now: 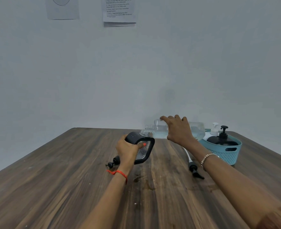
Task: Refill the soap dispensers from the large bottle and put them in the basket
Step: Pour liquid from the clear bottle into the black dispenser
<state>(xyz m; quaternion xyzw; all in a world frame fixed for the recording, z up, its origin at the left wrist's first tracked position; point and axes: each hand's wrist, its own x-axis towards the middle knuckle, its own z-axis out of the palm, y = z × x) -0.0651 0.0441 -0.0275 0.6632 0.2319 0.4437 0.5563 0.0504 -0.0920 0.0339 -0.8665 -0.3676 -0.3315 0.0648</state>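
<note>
Two bare forearms stretch from the near edge across the wooden table [53,187], with a red thread on the left wrist and a bead bracelet on the right. From the head camera, the only view, the left hand [128,149] grips a dark dispenser [144,146] with a clear ribbed face, tilted so its open mouth leans to the right. The right hand [179,129] is clasped over the large bottle [159,128], which it holds almost level in the air. The bottle's threaded neck meets the dispenser's mouth, and pale liquid lies along its lower side.

A pump head [114,161] lies on the table just beside the left wrist. A second pump head [195,169], with a white tube, lies under the right forearm. At the far right, the teal basket [225,151] holds a black dispenser [222,139] and a white dispenser [214,129]. A wet patch [143,180] shows on the wood nearer the camera.

I'd judge this to be the pour itself. To do it well, seat the neck in the mouth and raise the bottle's base slowly, so the liquid comes as a thin stream. Bring the dispenser upright as it fills and watch the level through the clear face. Stop short of the top so the pump can go back in without spilling.
</note>
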